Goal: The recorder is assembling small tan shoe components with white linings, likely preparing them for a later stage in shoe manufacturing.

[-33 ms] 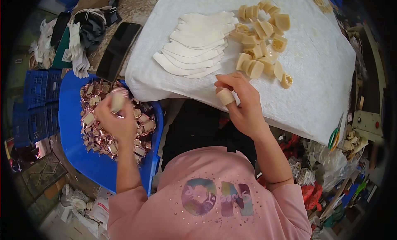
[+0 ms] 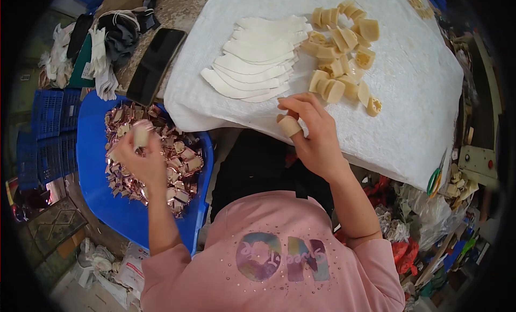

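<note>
Over the blue tub [image 2: 92, 169], my left hand [image 2: 142, 161] is closed around a small beige piece with a pinkish sheen [image 2: 141, 135], somewhat blurred by motion. Below it, the tub holds a heap of shiny pink metallic pieces with beige faces [image 2: 183, 161]. At the near edge of the white-covered table, my right hand [image 2: 317, 137] has its thumb and fingers apart, holding nothing I can see. A beige band [image 2: 290, 126] wraps that thumb. Beyond it lie curled cream-coloured pieces [image 2: 336, 54]. To their left is a fanned stack of white strips [image 2: 252, 59].
A black phone [image 2: 156, 67] rests left of the white cloth [image 2: 419, 97]. Gloves [image 2: 99, 56] hang behind the tub. Blue crates [image 2: 54, 134] stand at far left. Scissors with green and orange handles [image 2: 434, 182] hang at the cloth's right edge, above plastic bags [image 2: 424, 210].
My left hand has shifted a little to the left over the tub with the small piece. The right hand stays almost in place.
</note>
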The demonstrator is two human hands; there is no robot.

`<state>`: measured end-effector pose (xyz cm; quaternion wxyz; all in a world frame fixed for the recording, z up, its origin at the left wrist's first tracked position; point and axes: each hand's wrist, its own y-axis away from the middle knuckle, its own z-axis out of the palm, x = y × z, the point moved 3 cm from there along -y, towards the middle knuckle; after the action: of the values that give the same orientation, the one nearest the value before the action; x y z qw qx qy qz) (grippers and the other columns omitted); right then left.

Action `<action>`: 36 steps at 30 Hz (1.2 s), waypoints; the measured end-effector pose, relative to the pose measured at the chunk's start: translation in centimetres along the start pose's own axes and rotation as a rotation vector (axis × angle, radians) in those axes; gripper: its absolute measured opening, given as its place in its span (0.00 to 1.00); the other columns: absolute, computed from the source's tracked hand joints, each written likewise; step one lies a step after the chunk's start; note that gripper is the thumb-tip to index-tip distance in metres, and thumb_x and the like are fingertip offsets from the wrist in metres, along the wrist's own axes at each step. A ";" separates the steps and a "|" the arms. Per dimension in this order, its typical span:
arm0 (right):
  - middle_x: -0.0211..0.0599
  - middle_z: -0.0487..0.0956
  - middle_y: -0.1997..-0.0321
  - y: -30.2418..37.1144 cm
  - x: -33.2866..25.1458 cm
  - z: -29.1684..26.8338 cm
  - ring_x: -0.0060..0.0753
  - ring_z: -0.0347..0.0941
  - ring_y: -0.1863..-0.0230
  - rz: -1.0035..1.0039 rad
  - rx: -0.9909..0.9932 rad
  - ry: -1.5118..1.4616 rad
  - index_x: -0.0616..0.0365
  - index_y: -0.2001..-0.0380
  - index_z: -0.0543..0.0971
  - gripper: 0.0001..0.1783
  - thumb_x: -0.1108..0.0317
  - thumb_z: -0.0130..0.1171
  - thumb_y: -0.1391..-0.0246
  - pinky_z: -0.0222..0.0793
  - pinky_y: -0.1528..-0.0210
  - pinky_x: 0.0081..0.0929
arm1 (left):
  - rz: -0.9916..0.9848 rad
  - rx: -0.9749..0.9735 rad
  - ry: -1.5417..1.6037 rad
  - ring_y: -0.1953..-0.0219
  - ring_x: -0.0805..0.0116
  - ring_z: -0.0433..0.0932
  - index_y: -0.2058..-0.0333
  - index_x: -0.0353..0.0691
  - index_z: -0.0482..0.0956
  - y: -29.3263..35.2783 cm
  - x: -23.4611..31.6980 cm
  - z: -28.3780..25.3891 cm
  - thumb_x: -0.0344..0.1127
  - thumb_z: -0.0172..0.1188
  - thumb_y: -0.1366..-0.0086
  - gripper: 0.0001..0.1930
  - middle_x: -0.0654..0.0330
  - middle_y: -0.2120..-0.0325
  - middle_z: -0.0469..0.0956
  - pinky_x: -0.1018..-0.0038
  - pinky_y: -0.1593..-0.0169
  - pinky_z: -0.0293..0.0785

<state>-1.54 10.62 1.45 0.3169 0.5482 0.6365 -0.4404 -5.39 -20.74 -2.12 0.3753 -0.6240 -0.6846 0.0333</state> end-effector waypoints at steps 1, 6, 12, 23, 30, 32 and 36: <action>0.45 0.71 0.60 -0.4 -0.3 0.4 0.47 0.70 0.61 -0.023 -0.013 0.078 0.62 0.58 0.72 0.16 0.81 0.54 0.53 0.68 0.59 0.32 | -0.008 0.032 -0.150 0.53 0.58 0.64 0.55 0.35 0.72 -0.5 -2.7 -1.3 0.30 0.64 0.51 0.22 0.52 0.58 0.69 0.66 0.53 0.64; 0.47 0.69 0.56 -2.4 -0.6 1.2 0.49 0.67 0.55 -0.109 0.025 0.184 0.63 0.60 0.73 0.16 0.81 0.56 0.56 0.67 0.55 0.35 | -0.208 0.241 -0.581 0.48 0.57 0.59 0.51 0.37 0.71 -1.8 -6.4 -5.1 0.30 0.60 0.49 0.24 0.49 0.55 0.67 0.66 0.49 0.62; 0.46 0.70 0.60 -7.6 -0.5 -0.6 0.47 0.65 0.55 -0.254 0.161 0.553 0.66 0.65 0.74 0.15 0.82 0.53 0.62 0.64 0.52 0.35 | 0.227 -0.087 0.300 0.54 0.60 0.69 0.58 0.37 0.75 -2.6 7.0 1.8 0.24 0.57 0.48 0.16 0.56 0.60 0.72 0.69 0.49 0.63; 0.36 0.73 0.69 -12.0 2.4 0.3 0.38 0.66 0.59 -0.230 0.079 1.079 0.57 0.81 0.77 0.03 0.72 0.54 0.61 0.54 0.54 0.41 | 0.659 -0.496 0.585 0.50 0.55 0.68 0.58 0.34 0.73 -0.1 18.1 8.8 0.21 0.58 0.54 0.20 0.52 0.57 0.71 0.63 0.48 0.63; 0.34 0.73 0.68 -11.9 1.3 0.8 0.37 0.66 0.58 -0.340 0.131 0.875 0.55 0.76 0.79 0.05 0.73 0.56 0.61 0.54 0.54 0.42 | 0.701 -0.467 0.456 0.48 0.52 0.67 0.56 0.31 0.71 0.4 17.8 9.4 0.21 0.59 0.53 0.21 0.50 0.55 0.70 0.61 0.47 0.63; 0.34 0.73 0.68 -12.4 1.0 1.8 0.36 0.66 0.58 -0.358 0.084 0.878 0.55 0.75 0.79 0.06 0.73 0.55 0.60 0.54 0.54 0.42 | 0.694 -0.484 0.455 0.48 0.52 0.67 0.56 0.31 0.71 0.5 17.6 9.3 0.21 0.59 0.53 0.21 0.49 0.55 0.70 0.61 0.47 0.63; 0.34 0.74 0.68 -13.6 1.5 3.2 0.36 0.66 0.58 -0.307 -0.033 0.844 0.54 0.73 0.79 0.08 0.74 0.54 0.60 0.55 0.54 0.40 | 0.665 -0.439 0.550 0.52 0.51 0.70 0.60 0.32 0.73 0.5 16.9 9.3 0.20 0.59 0.55 0.19 0.50 0.59 0.72 0.62 0.49 0.65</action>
<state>-15.38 8.19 1.74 -0.0311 0.5739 0.7909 -0.2101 -9.07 -1.85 -1.04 0.3709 -0.8592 -0.3141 -0.1600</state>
